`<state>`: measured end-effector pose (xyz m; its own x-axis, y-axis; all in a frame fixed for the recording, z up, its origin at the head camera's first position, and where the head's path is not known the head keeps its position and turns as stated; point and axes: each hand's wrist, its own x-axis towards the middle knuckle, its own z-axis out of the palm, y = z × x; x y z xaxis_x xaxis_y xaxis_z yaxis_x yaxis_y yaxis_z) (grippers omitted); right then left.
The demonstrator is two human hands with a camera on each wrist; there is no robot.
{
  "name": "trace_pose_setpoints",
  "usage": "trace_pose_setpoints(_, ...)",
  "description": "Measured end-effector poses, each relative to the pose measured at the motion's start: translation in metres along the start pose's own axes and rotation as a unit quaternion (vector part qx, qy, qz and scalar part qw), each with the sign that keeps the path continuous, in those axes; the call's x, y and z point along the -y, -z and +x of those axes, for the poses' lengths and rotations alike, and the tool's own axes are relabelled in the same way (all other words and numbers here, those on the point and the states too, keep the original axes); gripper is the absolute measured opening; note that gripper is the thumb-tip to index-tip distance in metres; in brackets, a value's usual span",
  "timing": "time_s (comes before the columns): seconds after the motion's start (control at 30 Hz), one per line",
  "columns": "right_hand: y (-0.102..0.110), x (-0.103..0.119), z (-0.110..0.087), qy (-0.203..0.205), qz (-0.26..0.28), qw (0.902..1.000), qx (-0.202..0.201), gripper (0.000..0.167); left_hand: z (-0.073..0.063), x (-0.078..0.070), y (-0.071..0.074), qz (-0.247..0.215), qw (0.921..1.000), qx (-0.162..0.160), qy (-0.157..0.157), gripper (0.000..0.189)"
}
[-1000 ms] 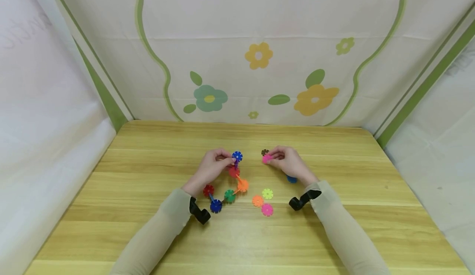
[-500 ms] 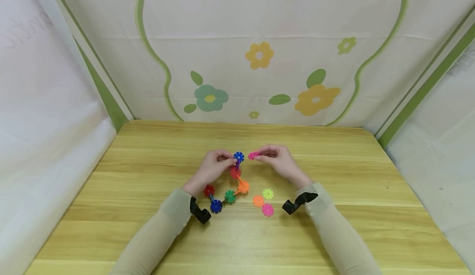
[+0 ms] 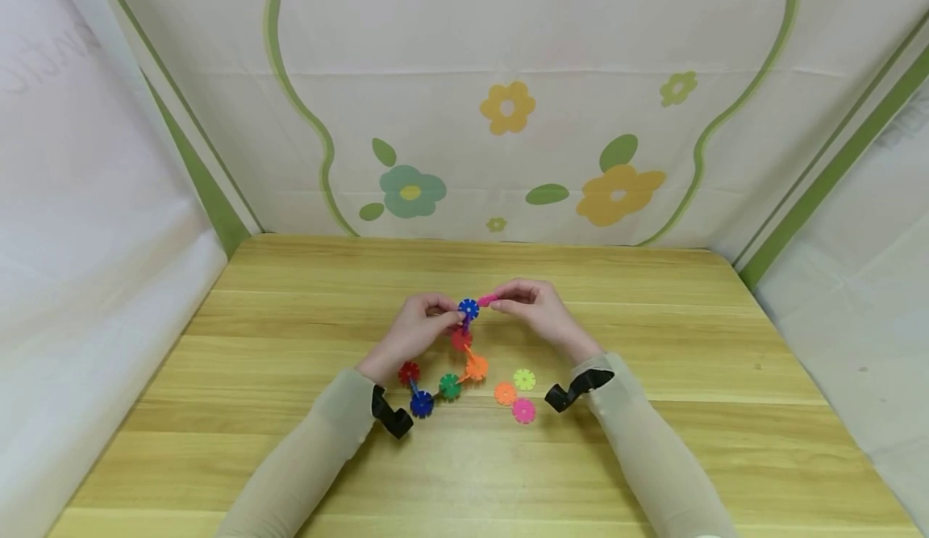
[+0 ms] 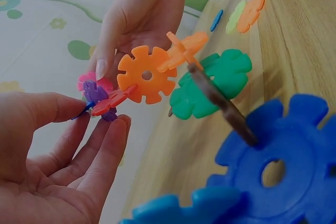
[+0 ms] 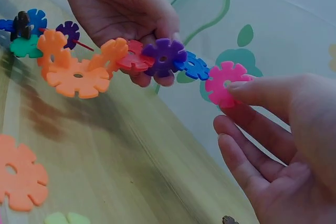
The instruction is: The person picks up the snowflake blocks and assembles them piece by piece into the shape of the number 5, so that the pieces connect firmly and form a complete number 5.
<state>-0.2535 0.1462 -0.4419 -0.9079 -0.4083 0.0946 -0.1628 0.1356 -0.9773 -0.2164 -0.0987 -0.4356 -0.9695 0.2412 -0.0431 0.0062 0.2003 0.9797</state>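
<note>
My left hand (image 3: pixel 419 327) pinches the far end of a chain of notched plastic discs, at its purple disc (image 5: pixel 173 51) and blue disc (image 5: pixel 199 71). From there the chain runs through a red disc (image 5: pixel 131 62), orange discs (image 5: pixel 79 86), a green disc (image 4: pixel 233 66), a brown disc (image 4: pixel 223 103) seen edge-on and a dark blue disc (image 4: pixel 310 150). Between thumb and fingers, my right hand (image 3: pixel 535 309) holds a pink disc (image 5: pixel 216 94). Its rim meets the blue disc's rim in the right wrist view; whether their slots interlock I cannot tell.
Loose orange (image 3: pixel 505 394), yellow (image 3: pixel 524 379) and pink (image 3: pixel 523 411) discs lie on the wooden table (image 3: pixel 689 449) right of the chain. A blue disc (image 4: pixel 217 20) lies farther right. Part of a brown disc (image 5: pixel 229 220) shows below the right hand. A flowered curtain (image 3: pixel 435 78) hangs behind.
My right hand has lifted the pink disc away from beside the brown disc and brought it left to the blue disc. The left hand has barely shifted, still gripping the chain.
</note>
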Motion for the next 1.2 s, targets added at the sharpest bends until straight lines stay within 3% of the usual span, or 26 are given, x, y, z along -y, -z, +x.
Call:
trace_pose_setpoints(0.17, 0.0004, -0.0028, 0.0017, -0.001, 0.04, 0.999, 0.021, 0.02, -0.0001, 0.0009, 0.0009, 0.004, 1.0, 0.006, -0.002, 0.012)
trace_pose_setpoints(0.47, -0.0021, -0.0092, 0.0027, 0.001, 0.092, 0.9954, 0.026, 0.021, 0.0003, 0.0004, -0.0003, -0.002, 1.0, 0.008, 0.001, 0.013)
trace_pose_setpoints(0.9, -0.0081, -0.0084, 0.0028, 0.019, 0.041, 0.9988, 0.018, 0.017, 0.0012, 0.0003, 0.0002, -0.004, 1.0, 0.006, 0.003, 0.012)
trace_pose_setpoints(1.2, -0.0076, -0.0071, 0.0055, 0.019, 0.042, 0.9985, 0.031, 0.015, 0.0009, -0.0004, 0.0008, -0.001, 1.0, 0.004, 0.008, 0.011)
